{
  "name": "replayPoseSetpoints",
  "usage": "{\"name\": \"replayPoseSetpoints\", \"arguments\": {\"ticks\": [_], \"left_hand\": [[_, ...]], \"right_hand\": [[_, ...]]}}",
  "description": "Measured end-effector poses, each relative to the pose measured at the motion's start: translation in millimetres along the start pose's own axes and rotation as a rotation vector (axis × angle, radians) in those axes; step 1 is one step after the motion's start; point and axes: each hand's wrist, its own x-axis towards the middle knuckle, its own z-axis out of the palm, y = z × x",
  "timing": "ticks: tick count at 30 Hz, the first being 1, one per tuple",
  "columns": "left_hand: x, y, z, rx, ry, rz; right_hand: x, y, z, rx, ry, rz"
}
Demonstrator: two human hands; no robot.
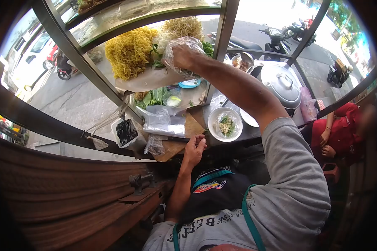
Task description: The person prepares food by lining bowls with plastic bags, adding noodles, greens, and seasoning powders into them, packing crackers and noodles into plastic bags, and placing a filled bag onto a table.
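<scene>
My right hand [181, 57] reaches up to the shelf into a clear plastic bag [189, 44], beside a pile of yellow noodles [130, 52] and below some bean sprouts [182, 27]; its fingers are hidden. Near the cutting board's edge, my left hand [195, 147] is raised with fingers partly curled and apart, holding nothing. A white bowl [212, 125] lined with clear plastic stands to its right, with greens and sprouts [226, 126] inside. Plastic bags [165, 122] lie on the wooden board [194, 126] left of the bowl.
A lidded metal pot [280, 83] stands at the right, with a ladle [246, 59] nearby. Metal posts [225, 33] frame the cart. A white container [132, 143] with black bags is at the left. A person in red [345, 129] sits at the right.
</scene>
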Motion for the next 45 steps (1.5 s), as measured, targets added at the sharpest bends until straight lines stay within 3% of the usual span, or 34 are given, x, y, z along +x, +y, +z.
{"name": "replayPoseSetpoints", "arguments": {"ticks": [4, 9, 18, 25, 31, 35, 38, 40, 42, 45], "left_hand": [[-4, 4, 2, 0.024, -0.005, -0.004], [0, -6, -9, 0.022, 0.023, 0.004], [-1, 4, 2, -0.053, -0.015, -0.023], [-1, 10, 0, -0.013, -0.018, 0.016], [-6, 12, -2, -0.043, -0.001, 0.035], [4, 41, 4, -0.169, 0.023, 0.134], [15, 79, 1, -0.239, 0.125, 0.267], [30, 113, -3, -0.257, 0.211, 0.380], [44, 145, -4, -0.255, 0.269, 0.491], [75, 188, -4, -0.309, 0.284, 0.571]], "right_hand": [[3, 6, -7, -0.020, -0.064, -0.003], [78, 63, -39, -0.180, -0.092, 0.068], [-11, 51, -41, -0.268, -0.369, -0.033], [-9, 59, -24, -0.168, -0.224, 0.019], [17, 63, -62, -0.031, 0.007, 0.027], [22, 70, -63, 0.217, 0.351, 0.046], [12, 64, -48, 0.631, 0.616, 0.067], [13, 57, -42, 1.202, 0.485, 0.301], [56, 83, -1, 1.507, 0.376, 0.503], [64, 93, 22, 1.681, 0.269, 0.369]]}}
